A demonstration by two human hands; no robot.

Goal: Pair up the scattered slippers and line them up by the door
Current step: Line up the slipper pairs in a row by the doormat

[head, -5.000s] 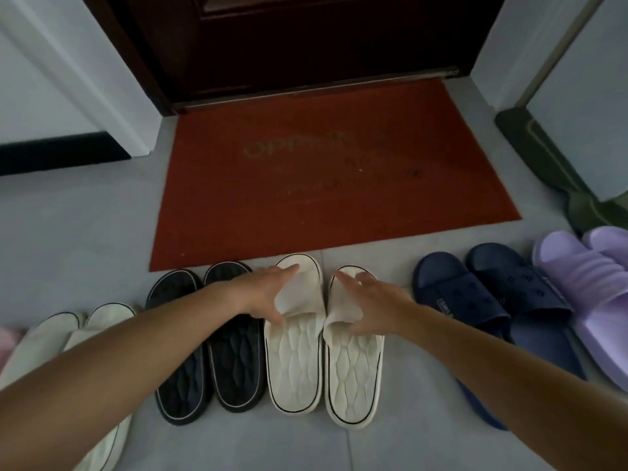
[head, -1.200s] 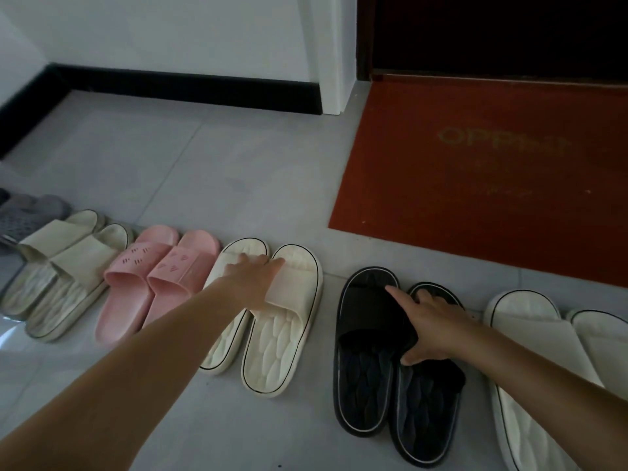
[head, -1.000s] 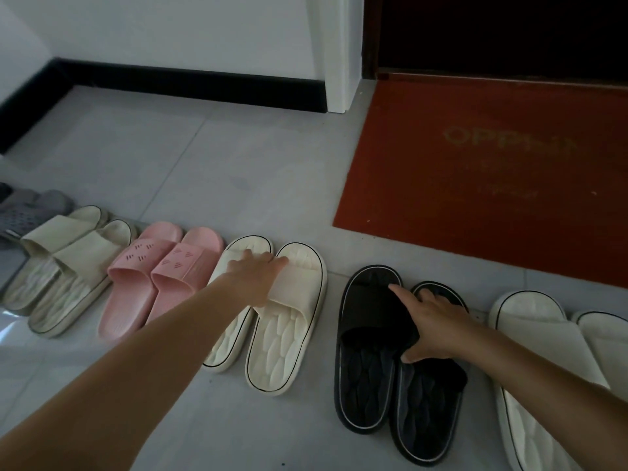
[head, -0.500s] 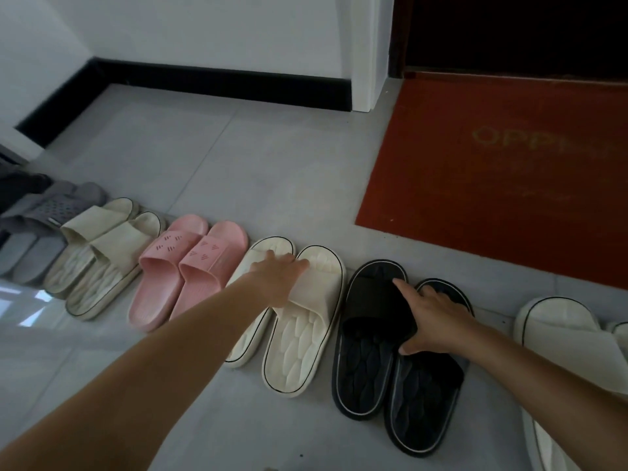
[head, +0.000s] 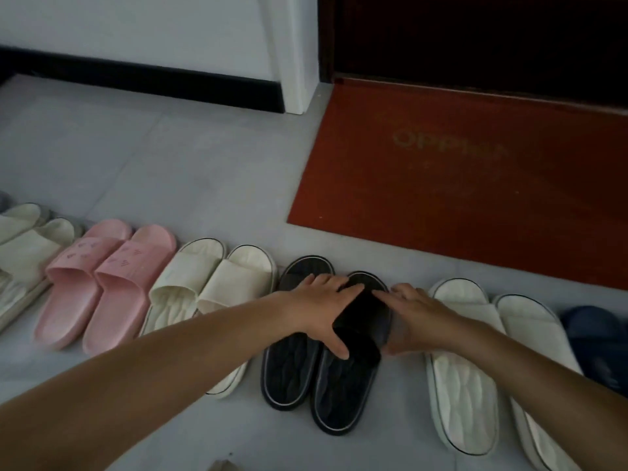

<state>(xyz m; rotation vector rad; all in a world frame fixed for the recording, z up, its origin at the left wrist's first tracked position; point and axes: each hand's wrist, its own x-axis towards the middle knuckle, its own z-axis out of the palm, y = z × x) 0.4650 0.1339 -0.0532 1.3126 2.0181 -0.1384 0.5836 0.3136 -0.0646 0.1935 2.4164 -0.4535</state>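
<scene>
On the floor (head: 170, 164), just near of the red doormat (head: 458, 181) by the door (head: 475, 39), the left hand (head: 319, 307) lies with its grip spread flat across the straps of the black slippers (head: 289, 368), pressing and not pinching as far as one can see. The right hand (head: 414, 314) meets it from the right, grip also spread, on the outer side of the right black slipper (head: 343, 392); whether its thumb hooks under the strap I cannot tell. This pair touches side by side, the right one a little nearer. To do the step well, I think both hands should slide the pair together, soles flat, until the toes are level with the neighbours. Counted outward: two black, two in the left cream pair (head: 234, 287), two in the right cream pair (head: 465, 351), two pink slippers (head: 129, 283), two in the far-left cream pair (head: 30, 246), and at least one navy slipper (head: 594, 334).
</scene>
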